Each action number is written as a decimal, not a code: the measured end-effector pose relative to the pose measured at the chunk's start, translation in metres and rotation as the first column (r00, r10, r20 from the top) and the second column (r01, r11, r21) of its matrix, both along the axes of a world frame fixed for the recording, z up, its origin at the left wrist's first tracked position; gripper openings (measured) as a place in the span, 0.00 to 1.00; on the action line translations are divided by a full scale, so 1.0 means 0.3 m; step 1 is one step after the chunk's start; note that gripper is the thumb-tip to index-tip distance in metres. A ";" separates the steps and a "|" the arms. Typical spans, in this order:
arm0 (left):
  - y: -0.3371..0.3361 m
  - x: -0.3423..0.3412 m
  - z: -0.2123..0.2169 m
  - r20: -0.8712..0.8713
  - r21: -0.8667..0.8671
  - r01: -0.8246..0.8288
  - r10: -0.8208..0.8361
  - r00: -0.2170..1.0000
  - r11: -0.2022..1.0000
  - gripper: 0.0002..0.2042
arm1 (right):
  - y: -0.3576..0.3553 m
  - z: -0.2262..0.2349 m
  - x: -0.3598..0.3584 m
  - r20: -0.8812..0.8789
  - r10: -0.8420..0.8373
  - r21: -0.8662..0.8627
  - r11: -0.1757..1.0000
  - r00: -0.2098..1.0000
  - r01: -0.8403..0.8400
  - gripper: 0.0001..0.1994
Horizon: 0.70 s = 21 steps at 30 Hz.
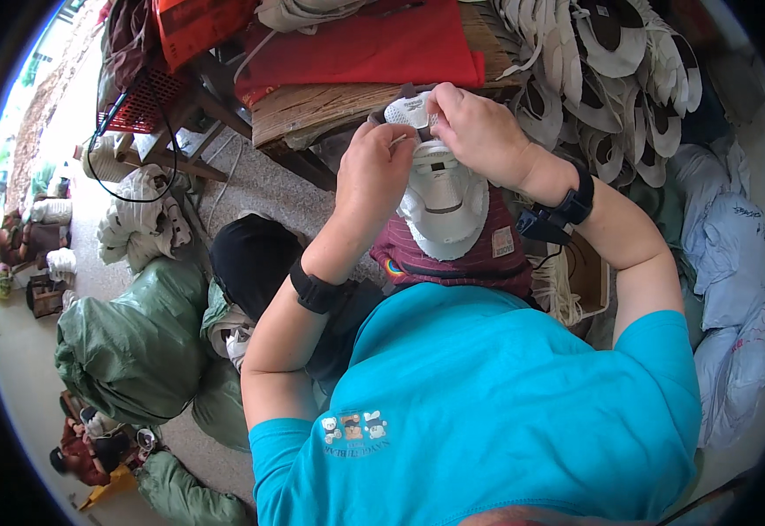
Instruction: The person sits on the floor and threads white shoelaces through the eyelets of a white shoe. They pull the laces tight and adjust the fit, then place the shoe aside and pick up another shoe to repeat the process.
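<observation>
red cloth point(356, 44), green sacks point(132, 337) (bulging), stacked white uppers point(610, 79)

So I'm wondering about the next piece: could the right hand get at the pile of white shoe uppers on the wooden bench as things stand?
Probably yes. The pile of white shoe uppers lies just right of the right hand with nothing between, but that hand is gripping the white shoe upper.

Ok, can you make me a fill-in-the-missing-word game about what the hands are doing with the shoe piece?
1. Both hands hold a ____ shoe upper.
2. The left hand pinches a thin ____ between its fingers.
3. Each wrist wears a ____ band.
4. The pile of shoe uppers lies on the person's ____ side.

Missing words: white; needle; black; right
</observation>
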<state>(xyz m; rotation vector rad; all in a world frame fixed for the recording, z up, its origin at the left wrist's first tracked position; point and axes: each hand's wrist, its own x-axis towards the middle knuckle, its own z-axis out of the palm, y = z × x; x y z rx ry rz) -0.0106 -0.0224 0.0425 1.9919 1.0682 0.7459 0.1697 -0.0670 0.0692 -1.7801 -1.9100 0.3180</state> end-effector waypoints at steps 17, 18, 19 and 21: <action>0.009 0.022 0.025 -0.124 0.012 -0.021 0.022 0.992 1.000 0.09 | 0.007 -0.012 0.025 0.123 0.108 0.022 0.994 0.987 -0.111 0.03; 0.011 0.020 0.020 -0.124 0.020 -0.015 0.018 0.992 1.000 0.10 | 0.008 -0.011 0.024 0.095 0.124 0.006 0.992 0.988 -0.125 0.03; 0.014 0.018 0.015 -0.123 0.029 -0.009 0.013 0.992 1.000 0.11 | 0.010 -0.009 0.021 0.120 0.110 0.009 0.994 0.987 -0.112 0.03; 0.016 0.020 0.014 -0.124 0.032 -0.008 0.012 0.992 0.999 0.11 | 0.013 -0.005 0.013 0.171 0.082 0.016 0.996 0.982 -0.086 0.03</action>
